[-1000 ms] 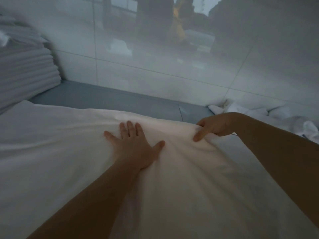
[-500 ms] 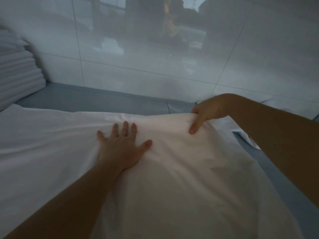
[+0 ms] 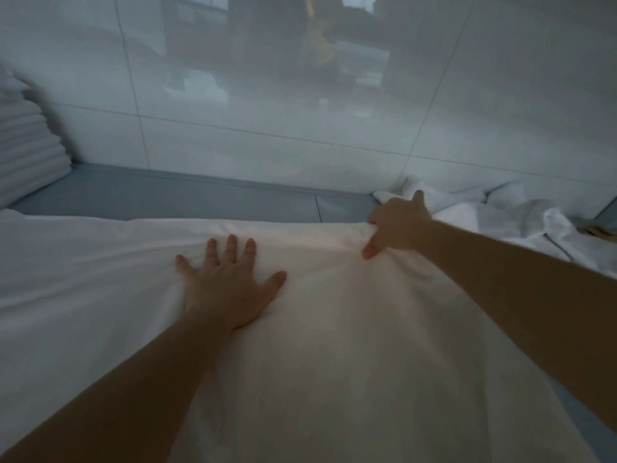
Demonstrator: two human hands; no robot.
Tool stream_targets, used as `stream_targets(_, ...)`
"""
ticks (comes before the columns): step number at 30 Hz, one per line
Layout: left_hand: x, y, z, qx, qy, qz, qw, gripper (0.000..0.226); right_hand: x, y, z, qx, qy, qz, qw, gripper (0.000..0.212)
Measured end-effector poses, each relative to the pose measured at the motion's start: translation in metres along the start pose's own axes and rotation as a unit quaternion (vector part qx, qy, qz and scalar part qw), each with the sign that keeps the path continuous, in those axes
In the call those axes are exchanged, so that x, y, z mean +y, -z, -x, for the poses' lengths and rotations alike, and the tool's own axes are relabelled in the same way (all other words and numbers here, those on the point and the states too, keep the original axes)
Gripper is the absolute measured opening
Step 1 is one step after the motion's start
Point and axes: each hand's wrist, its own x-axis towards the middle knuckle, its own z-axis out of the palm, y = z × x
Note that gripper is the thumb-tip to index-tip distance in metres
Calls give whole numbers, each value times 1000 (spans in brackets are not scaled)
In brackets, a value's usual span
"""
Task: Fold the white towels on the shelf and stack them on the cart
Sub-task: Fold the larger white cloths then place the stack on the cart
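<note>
**Far edge coming back down onto the shelf**

I am watching the large white cloth towel (image 3: 334,329) lying spread over the grey padded shelf (image 3: 173,195), draping toward me, its far edge running straight across just short of the tiled wall. Half a second ago the right hand (image 3: 397,225) was lifting that edge clear of the shelf; now it is lying low again, the edge nearly flat, with the thumb and fingers pinching the cloth at the far right part of the edge. The left hand (image 3: 230,282) is staying where it was, fingers spread and straight, pressing the towel flat near the middle.

I am reading this as the person squaring and smoothing the edge, not yet making the fold proper.

Beyond the right hand, a crumpled heap of white towels (image 3: 500,215) is waiting unfolded against the wall. At far left, a stack of folded white towels (image 3: 26,152) is sitting on the shelf. The cart is not in view.
</note>
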Motion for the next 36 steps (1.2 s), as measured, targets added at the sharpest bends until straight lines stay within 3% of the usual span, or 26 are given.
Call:
stream_targets(2, 4, 2, -1, -7, 6, 2, 1000, 79, -10, -29, 9, 66, -24, -4, 998, 56)
stream_targets(5, 31, 9, 1, 7, -46, -5, 999, 52, -12, -58, 30, 145, -74, -124, 979, 67)
stream_targets(7, 63, 8, 6, 24, -94, 7, 995, 51, -13, -72, 43, 133, -63, -185, 972, 67)
stream_targets(9, 96, 5, 14, -12, -97, 39, 994, 53, -18, -84, 55, 71, -31, -217, 973, 60)
stream_targets(12, 128, -7, 23, -34, -123, 6, 992, 76, -11, -99, 73, 49, -8, -205, 978, 50)
stream_targets(14, 133, -8, 22, -10, -163, 10, 987, 69, 7, -103, 86, 51, -67, -172, 981, 50)
stream_targets(16, 135, -6, 22, -4, -227, 43, 973, 53, 31, -105, 100, 34, -186, -164, 968, 60)
stream_targets(18, 142, -2, 26, -9, -256, 54, 965, 44, 53, -104, 116, -2, -298, -216, 930, 77)
stream_targets(21, 155, -2, 36, 5, -230, 54, 972, 40, 73, -99, 132, -18, -359, -334, 871, 91)
stream_targets(24, 160, -2, 49, 10, -200, 73, 977, 67, 82, -87, 140, 22, -332, -452, 828, 67)
stream_targets(27, 157, 3, 58, 24, -204, 160, 966, 90, 59, -64, 151, 149, -213, -444, 858, 45)
stream_targets(30, 151, 12, 65, 137, -233, 384, 883, 71, 10, -55, 164, 157, -7, -381, 911, 38)
stream_targets(32, 148, 14, 69, 171, -270, 396, 861, 60, -16, -59, 174, 107, 94, -352, 925, 32)
stream_targets(34, 149, 12, 66, 99, -276, 328, 898, 54, -17, -61, 179, 57, 128, -400, 906, 22)
stream_targets(36, 152, 4, 60, 34, -257, 209, 943, 52, 6, -56, 177, 7, 54, -516, 855, 17)
